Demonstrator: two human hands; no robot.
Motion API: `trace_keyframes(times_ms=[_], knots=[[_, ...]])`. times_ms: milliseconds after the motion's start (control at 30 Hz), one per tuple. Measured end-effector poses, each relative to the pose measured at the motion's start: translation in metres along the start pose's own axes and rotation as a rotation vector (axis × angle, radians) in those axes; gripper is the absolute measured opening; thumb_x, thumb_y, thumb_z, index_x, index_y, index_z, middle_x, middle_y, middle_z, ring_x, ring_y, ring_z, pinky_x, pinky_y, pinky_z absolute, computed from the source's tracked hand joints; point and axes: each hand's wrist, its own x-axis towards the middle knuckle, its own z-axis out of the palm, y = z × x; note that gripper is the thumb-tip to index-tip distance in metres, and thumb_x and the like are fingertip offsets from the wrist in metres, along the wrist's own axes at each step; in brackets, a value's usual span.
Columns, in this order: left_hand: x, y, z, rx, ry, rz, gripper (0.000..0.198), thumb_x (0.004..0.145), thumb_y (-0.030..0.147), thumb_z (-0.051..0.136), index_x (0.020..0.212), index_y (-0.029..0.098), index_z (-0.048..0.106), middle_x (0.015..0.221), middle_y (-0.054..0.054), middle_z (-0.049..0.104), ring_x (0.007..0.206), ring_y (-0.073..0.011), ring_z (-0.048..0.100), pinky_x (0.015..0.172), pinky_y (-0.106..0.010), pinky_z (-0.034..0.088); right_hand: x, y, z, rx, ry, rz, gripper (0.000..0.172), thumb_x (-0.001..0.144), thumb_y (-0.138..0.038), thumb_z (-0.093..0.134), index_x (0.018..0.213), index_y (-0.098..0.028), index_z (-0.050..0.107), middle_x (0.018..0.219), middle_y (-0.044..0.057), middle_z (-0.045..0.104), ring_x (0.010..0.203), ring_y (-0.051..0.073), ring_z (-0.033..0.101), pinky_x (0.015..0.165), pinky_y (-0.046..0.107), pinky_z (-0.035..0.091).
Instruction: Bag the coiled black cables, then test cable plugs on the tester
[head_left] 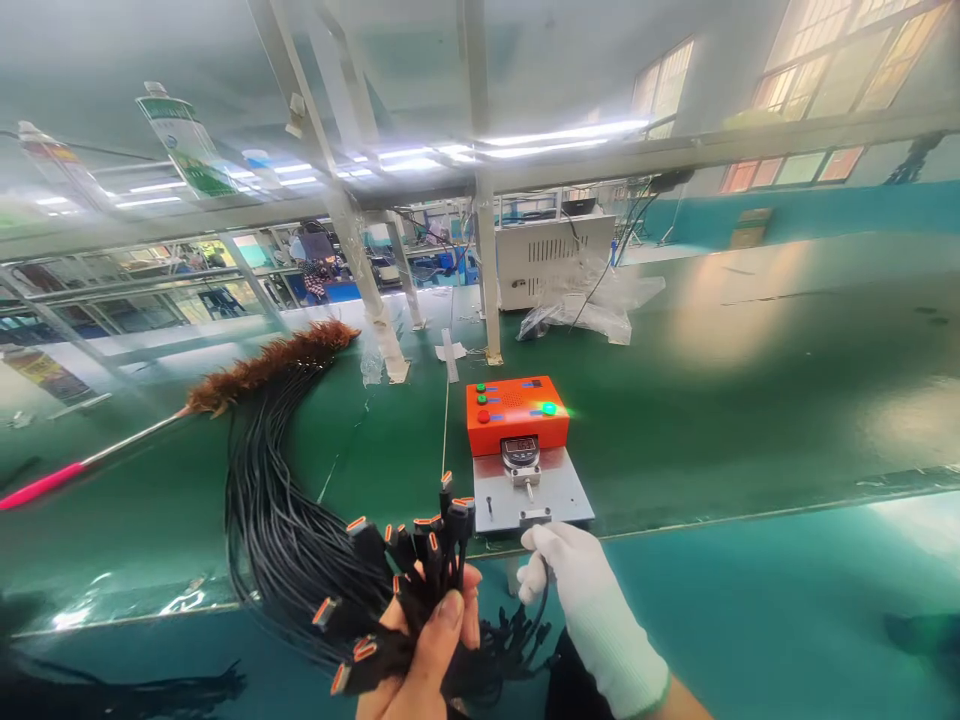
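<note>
My bare left hand [431,640] is closed round a bunch of black USB cables [409,590]; their plugs with orange-lined ends fan out above the fingers. In a white glove, my right hand [574,580] pinches the end of a single black cable [541,610] at the front edge of a metal plate [499,500]. The plug itself is hidden by the fingers and a small block. On that plate sits a digital dial gauge [521,455], its probe pointing toward my right hand. Behind it stands an orange box [517,410] with coloured buttons and a lit green lamp.
A long sheaf of black cables [270,500] lies on the green bench at the left. Beside it is a brown feather duster [274,365] with a pink handle. Farther back are metal posts [486,250], clear plastic wrap [592,305] and a grey metal case [555,255].
</note>
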Motion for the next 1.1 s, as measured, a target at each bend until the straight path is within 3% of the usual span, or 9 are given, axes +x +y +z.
trace_keyframes(times_ms=[100, 167, 300, 367, 433, 500, 567, 733, 1100], knots=[[0.004, -0.002, -0.003, 0.077, -0.029, 0.030, 0.017, 0.066, 0.032, 0.071, 0.073, 0.017, 0.072, 0.051, -0.001, 0.058, 0.055, -0.0134, 0.052, 0.062, -0.024, 0.044, -0.004, 0.005, -0.010, -0.135, -0.107, 0.019, 0.025, 0.081, -0.035, 0.038, 0.071, -0.017, 0.052, 0.039, -0.002, 0.054, 0.041, 0.015, 0.055, 0.054, 0.030, 0.046], [0.006, -0.005, -0.006, 0.121, -0.058, 0.026, 0.015, 0.065, 0.031, 0.072, 0.069, 0.017, 0.071, 0.053, -0.001, 0.060, 0.056, -0.0141, 0.053, 0.063, -0.025, 0.044, -0.011, 0.005, -0.023, -0.471, -0.137, 0.023, 0.025, 0.080, -0.036, 0.039, 0.069, -0.018, 0.053, 0.047, 0.004, 0.061, 0.049, 0.020, 0.060, 0.056, 0.033, 0.047], [0.006, -0.012, -0.009, 0.158, -0.122, -0.026, 0.014, 0.067, 0.032, 0.070, 0.069, 0.018, 0.070, 0.050, 0.001, 0.059, 0.055, -0.0129, 0.054, 0.059, -0.023, 0.041, -0.034, -0.013, -0.039, -1.083, 0.219, -0.238, 0.031, 0.073, -0.037, 0.052, 0.095, -0.018, 0.064, 0.101, 0.017, 0.067, 0.094, 0.033, 0.061, 0.083, 0.048, 0.043], [0.003, -0.014, -0.006, 0.166, -0.134, -0.032, 0.015, 0.067, 0.033, 0.070, 0.072, 0.018, 0.069, 0.048, 0.002, 0.058, 0.052, -0.0114, 0.052, 0.056, -0.022, 0.041, -0.046, -0.032, -0.033, -0.907, 0.204, -0.383, 0.043, 0.076, -0.042, 0.052, 0.113, -0.021, 0.059, 0.118, 0.013, 0.060, 0.107, 0.032, 0.055, 0.092, 0.046, 0.040], [0.000, -0.015, -0.001, 0.191, -0.152, -0.022, 0.017, 0.066, 0.033, 0.071, 0.072, 0.017, 0.069, 0.047, 0.003, 0.056, 0.049, -0.0100, 0.050, 0.054, -0.021, 0.040, -0.056, -0.050, -0.018, -0.561, -0.006, -0.429, 0.043, 0.080, -0.046, 0.049, 0.115, -0.023, 0.058, 0.118, 0.009, 0.061, 0.108, 0.026, 0.055, 0.093, 0.038, 0.043], [-0.003, -0.016, 0.003, 0.198, -0.155, -0.034, 0.018, 0.065, 0.034, 0.072, 0.072, 0.017, 0.070, 0.051, 0.002, 0.060, 0.051, -0.0109, 0.052, 0.055, -0.021, 0.042, -0.062, -0.062, -0.003, -0.274, -0.141, -0.388, 0.037, 0.081, -0.045, 0.049, 0.105, -0.020, 0.062, 0.109, 0.008, 0.065, 0.102, 0.023, 0.058, 0.089, 0.033, 0.044], [-0.004, -0.015, 0.005, 0.182, -0.100, -0.021, 0.019, 0.065, 0.034, 0.072, 0.071, 0.017, 0.071, 0.066, -0.002, 0.068, 0.065, -0.0152, 0.058, 0.064, -0.023, 0.045, -0.060, -0.064, 0.006, -0.145, -0.109, -0.300, 0.031, 0.083, -0.043, 0.047, 0.088, -0.017, 0.063, 0.091, 0.008, 0.069, 0.085, 0.020, 0.061, 0.081, 0.030, 0.046], [0.000, -0.013, -0.003, 0.056, -0.031, 0.074, 0.021, 0.069, 0.039, 0.070, 0.073, 0.019, 0.067, 0.055, 0.002, 0.056, 0.051, -0.0086, 0.046, 0.049, -0.018, 0.037, -0.037, -0.030, -0.005, -0.179, -0.005, -0.045, 0.025, 0.083, -0.037, 0.043, 0.069, -0.018, 0.052, 0.044, -0.002, 0.055, 0.046, 0.014, 0.053, 0.053, 0.026, 0.043], [-0.002, -0.014, -0.001, 0.016, -0.016, 0.020, 0.027, 0.066, 0.042, 0.072, 0.074, 0.016, 0.068, 0.045, 0.003, 0.046, 0.041, -0.0054, 0.035, 0.041, -0.019, 0.023, -0.010, -0.003, -0.006, -0.030, -0.076, 0.044, 0.024, 0.077, -0.038, 0.046, 0.068, -0.016, 0.051, 0.035, -0.005, 0.052, 0.032, 0.012, 0.049, 0.041, 0.025, 0.040]])
